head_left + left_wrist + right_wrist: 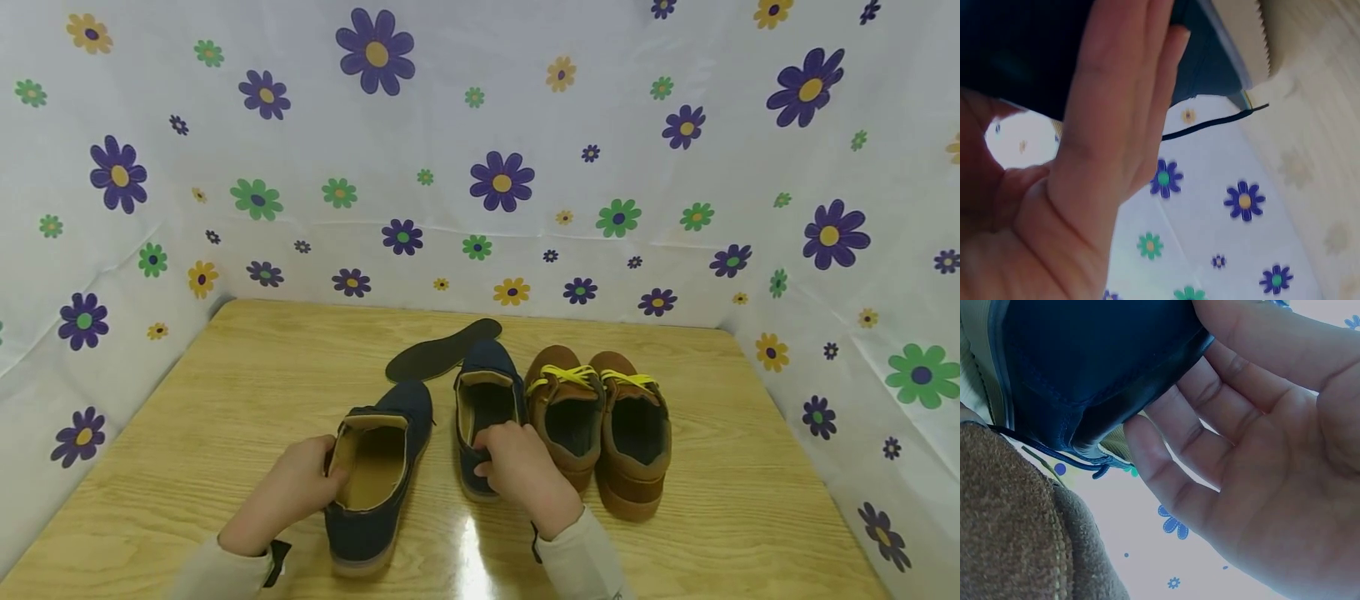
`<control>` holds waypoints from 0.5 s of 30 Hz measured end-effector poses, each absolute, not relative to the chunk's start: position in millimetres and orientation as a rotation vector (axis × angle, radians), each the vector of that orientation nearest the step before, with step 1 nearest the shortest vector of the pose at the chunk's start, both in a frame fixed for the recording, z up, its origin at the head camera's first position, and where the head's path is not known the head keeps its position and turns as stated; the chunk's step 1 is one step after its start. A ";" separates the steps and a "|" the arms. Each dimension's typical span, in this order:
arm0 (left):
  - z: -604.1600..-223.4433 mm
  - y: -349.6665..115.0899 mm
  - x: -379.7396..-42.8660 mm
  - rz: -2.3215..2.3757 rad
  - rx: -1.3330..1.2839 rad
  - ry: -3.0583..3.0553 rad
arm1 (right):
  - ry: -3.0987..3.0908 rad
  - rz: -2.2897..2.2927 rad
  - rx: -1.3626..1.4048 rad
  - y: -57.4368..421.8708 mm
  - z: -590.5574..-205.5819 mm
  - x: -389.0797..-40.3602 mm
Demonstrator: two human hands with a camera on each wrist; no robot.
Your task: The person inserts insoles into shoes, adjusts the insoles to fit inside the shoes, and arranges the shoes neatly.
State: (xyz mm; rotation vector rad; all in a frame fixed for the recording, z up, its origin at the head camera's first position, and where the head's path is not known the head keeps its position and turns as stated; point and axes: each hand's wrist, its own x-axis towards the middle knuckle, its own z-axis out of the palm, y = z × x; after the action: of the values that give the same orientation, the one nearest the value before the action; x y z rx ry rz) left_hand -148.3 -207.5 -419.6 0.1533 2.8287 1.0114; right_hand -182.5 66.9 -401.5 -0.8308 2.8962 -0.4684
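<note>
My left hand point(303, 473) grips the left side of a navy shoe point(365, 531), thumb over the collar and fingers along the outside. That shoe shows a bare tan inside and points away, toe angled right. In the left wrist view its navy upper point(1210, 69) lies against my straight fingers. To the right, my right hand point(522, 465) pinches the heel collar of a second navy shoe point(487, 357), fingers inside and thumb outside. This one has a dark inner bottom. A black insole point(427, 360) lies on the table behind both shoes.
Two brown shoes with yellow laces, a left one point(555, 360) and a right one point(632, 487), stand close to the right of the second navy shoe. The wood-grain table point(247, 375) is walled by white flowered cloth point(450, 125) at the back and sides.
</note>
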 end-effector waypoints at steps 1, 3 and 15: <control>-420.5 -203.8 -148.3 1.019 0.156 2.832 | 2.898 -0.462 -0.831 66.9 -401.5 -182.6; -422.3 -196.8 -149.0 1.036 0.157 2.837 | 2.901 -0.454 -0.827 66.9 -401.5 -182.4; -435.9 -175.7 -161.0 1.025 0.096 2.946 | 2.888 -0.455 -0.828 67.0 -401.7 -182.4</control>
State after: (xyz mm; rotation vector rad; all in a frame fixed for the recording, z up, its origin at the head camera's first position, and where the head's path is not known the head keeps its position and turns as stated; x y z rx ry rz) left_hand -161.0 -175.7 -435.9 0.0958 2.9464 1.0252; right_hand -182.4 67.0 -401.7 -0.8279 2.8882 -0.4546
